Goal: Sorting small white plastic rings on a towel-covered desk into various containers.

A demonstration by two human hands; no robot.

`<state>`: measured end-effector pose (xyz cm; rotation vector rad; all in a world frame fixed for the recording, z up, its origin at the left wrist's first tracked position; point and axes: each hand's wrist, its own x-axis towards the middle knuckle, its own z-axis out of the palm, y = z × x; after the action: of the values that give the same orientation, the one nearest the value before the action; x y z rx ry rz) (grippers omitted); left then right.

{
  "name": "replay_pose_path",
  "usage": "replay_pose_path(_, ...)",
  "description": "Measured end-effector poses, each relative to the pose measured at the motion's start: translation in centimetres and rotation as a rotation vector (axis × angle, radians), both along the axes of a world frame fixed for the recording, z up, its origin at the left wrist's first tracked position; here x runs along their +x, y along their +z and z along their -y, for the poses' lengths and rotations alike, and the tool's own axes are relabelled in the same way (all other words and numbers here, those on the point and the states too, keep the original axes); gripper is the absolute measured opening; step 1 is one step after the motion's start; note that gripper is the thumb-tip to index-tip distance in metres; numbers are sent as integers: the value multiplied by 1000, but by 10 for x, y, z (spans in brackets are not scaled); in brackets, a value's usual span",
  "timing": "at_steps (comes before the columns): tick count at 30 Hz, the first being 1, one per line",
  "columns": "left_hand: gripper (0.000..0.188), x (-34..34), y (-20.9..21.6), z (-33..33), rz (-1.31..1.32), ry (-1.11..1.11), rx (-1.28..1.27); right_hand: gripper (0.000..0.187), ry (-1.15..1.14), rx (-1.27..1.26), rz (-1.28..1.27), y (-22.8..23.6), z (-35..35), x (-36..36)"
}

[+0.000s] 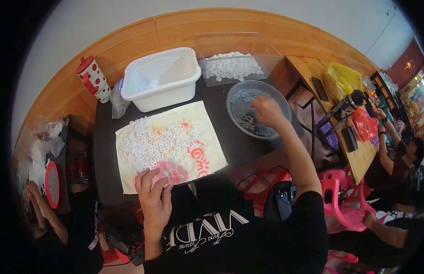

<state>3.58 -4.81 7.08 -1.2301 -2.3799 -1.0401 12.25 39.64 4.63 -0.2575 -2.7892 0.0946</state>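
My left hand [153,196] rests at the near edge of a cream towel [209,137] with a red print. Its fingers are bent toward the thumb; whatever lies between them is too small to make out. Many small white plastic rings [150,139] are spread over the towel, just beyond those fingers. Over to the right, my right hand [268,112] reaches into a round clear plastic tray [231,112], its fingertips pressed together and partly hidden. Small thin grey metal pieces [246,122] lie in that tray in loose clusters.
Behind the towel stand a white basin [164,93] and a clear box [221,82] holding white pieces. A spotted tumbler [94,80] and a plastic bag [119,102] are at the back left. Other people sit at both sides, near a wooden table [358,160] and pink chair [346,212].
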Motion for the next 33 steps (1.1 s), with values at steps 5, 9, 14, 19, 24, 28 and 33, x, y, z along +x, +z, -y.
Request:
replay_pose_path(5, 20, -18, 0, -15, 42, -69, 1, 19, -23, -336, -112, 10, -26, 23)
replay_pose_path(9, 20, -25, -6, -21, 52, -76, -21, 19, 43, -285, -82, 6, -27, 23)
replay_pose_path(14, 23, -25, -10, -31, 48, -112, -33, 21, 115, -133, -86, 10, -7, 0)
replay_pose_path(19, 22, -26, -4, -35, 51, -122, -61, 21, 176, 21, 1, -9, -11, -14)
replay_pose_path(24, 22, -30, -7, -34, 62, -106, -52, 13, 169, -218, -41, 8, 1, -16)
replay_pose_path(28, 20, -32, -5, -42, 71, -141, -49, 10, 237, -109, 11, 1, 9, -29)
replay_pose_path(33, 19, -33, -1, -41, 79, -108, -63, 11, 345, 59, 33, 3, 18, -40)
